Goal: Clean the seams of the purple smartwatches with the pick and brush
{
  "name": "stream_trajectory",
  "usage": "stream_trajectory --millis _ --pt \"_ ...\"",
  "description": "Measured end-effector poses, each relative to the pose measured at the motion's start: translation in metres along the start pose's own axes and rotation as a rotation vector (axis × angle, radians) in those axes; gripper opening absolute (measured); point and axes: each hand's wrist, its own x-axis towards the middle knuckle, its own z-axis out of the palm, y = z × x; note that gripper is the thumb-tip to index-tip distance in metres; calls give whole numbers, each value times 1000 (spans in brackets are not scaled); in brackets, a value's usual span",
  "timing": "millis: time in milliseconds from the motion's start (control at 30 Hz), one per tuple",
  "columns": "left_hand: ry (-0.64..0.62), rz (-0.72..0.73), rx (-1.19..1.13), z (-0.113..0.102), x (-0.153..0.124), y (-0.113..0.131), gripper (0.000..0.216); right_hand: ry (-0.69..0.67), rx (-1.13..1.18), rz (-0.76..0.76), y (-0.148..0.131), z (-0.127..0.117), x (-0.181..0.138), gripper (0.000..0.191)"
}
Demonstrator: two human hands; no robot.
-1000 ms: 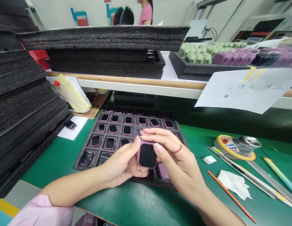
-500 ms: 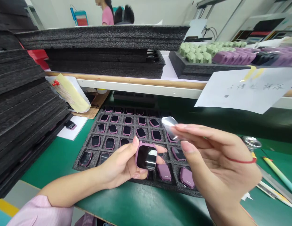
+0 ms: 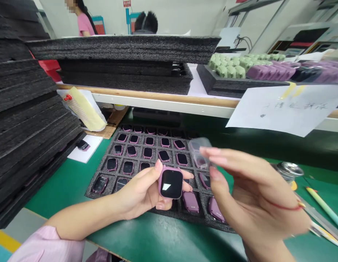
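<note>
My left hand (image 3: 147, 187) grips a purple smartwatch case (image 3: 171, 183), its black screen turned up and catching a bright reflection. Pinched at the fingertips of my right hand (image 3: 248, 193) is a clear film (image 3: 198, 147), rounded like a watch screen. The film hangs to the upper right of the watch, apart from it. Below both hands lies a black foam tray (image 3: 155, 143) whose compartments hold several purple watches, most with screens up. A watch (image 3: 190, 201) near the tray's front edge lies back side up. My hands hide part of the tray.
Foam trays (image 3: 27, 109) are stacked high at the left. More foam (image 3: 125, 51) lies on the shelf, beside green cases (image 3: 231, 69). A paper sheet (image 3: 283, 109) hangs from the shelf edge. A metal-topped jar (image 3: 290, 170) and a pen (image 3: 323, 205) sit at right. People are beyond.
The clear film has tilted and now shows more of its face. My right hand has shifted slightly right and down. The watch in my left hand has turned a little, changing its reflection.
</note>
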Motion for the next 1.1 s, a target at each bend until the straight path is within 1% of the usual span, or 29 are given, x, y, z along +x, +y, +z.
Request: stream_trajectory --millis 33,100,167,200,300,367,433,500,533,567,600,667,733,767,900,1033,1100 --pt "-3 6 -7 0 0 0 48 -39 3 -40 -2 -3 -2 54" --pt "-7 30 -19 0 1 0 44 -182 30 -112 -7 -8 -6 54" --pt "-10 47 -18 0 1 -1 44 -304 74 -137 -12 -12 -10 53" --pt "-11 47 -12 -1 1 -1 45 -336 90 -135 -15 -13 -11 52" --pt "-12 34 0 -2 0 -1 49 -333 60 -114 -24 -11 -15 45" --pt "-3 39 4 -3 0 -1 48 -331 16 -130 -26 -7 -15 42" --pt "1 48 23 -3 0 -1 49 -331 -22 -209 -26 -3 -11 35" --pt "7 69 73 -4 -1 -2 51 -303 -77 -307 -24 2 -5 22" --pt "15 86 107 -4 -1 -3 52 -284 -105 -327 -23 5 -3 20" --pt "20 101 146 -4 -1 -4 52 -271 -126 -312 -23 9 -1 26" --pt "28 116 182 -5 -1 -6 52 -269 -134 -268 -22 12 0 35" --pt "50 128 240 -5 -1 -8 52 -305 -101 -139 -21 17 0 49" --pt "82 131 251 -5 1 -10 53 -345 -33 -46 -20 20 -1 49" --pt "99 127 231 -5 1 -10 54 -352 -2 -28 -19 20 -2 47" --pt "139 79 103 -3 1 -6 54 -327 43 -51 -16 18 1 48" --pt "106 66 133 0 -3 -5 56 -358 39 -58 -14 17 3 45" --pt "119 86 128 -1 -3 -6 54 -365 28 -86 -13 18 3 45"
